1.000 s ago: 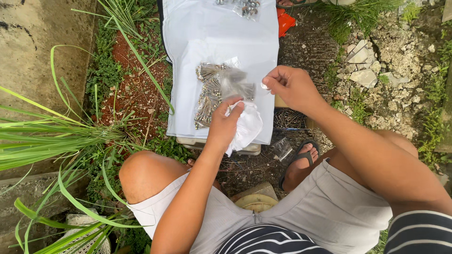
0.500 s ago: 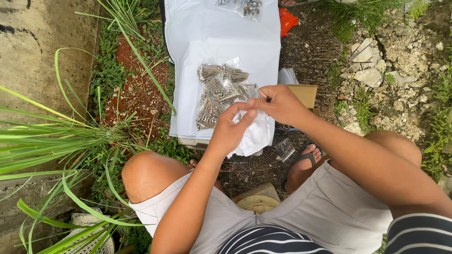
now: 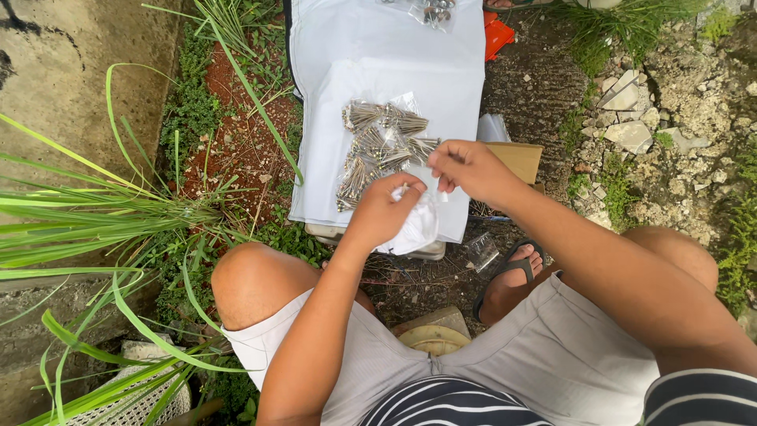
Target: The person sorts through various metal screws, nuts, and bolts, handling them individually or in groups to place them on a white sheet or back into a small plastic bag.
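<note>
While the person squats over the sheet, this is how things look:

Change: right hand [image 3: 471,167] was far out to the right a second ago; it has come in and now meets the left hand [image 3: 384,211] over the near edge of the white sheet [image 3: 378,71].
Meaning: both hands now work on the same small bag [image 3: 416,225], so the work in hand has moved to that bag.
Left hand: closed around the top of the bag, knuckles up, arm reaching out from the near left.
Right hand: fingertips pinched together just beside the left thumb; it may be pinching the bag's edge or one small piece, too tiny to tell.
Bag: white and soft, hanging under the left hand at the near edge of the sheet.
Nails [image 3: 378,146]: a pile of thin metal pieces in clear packets, on the sheet just beyond the hands.
Box [image 3: 516,160]: brown, right of the sheet, partly behind the right hand.
</note>
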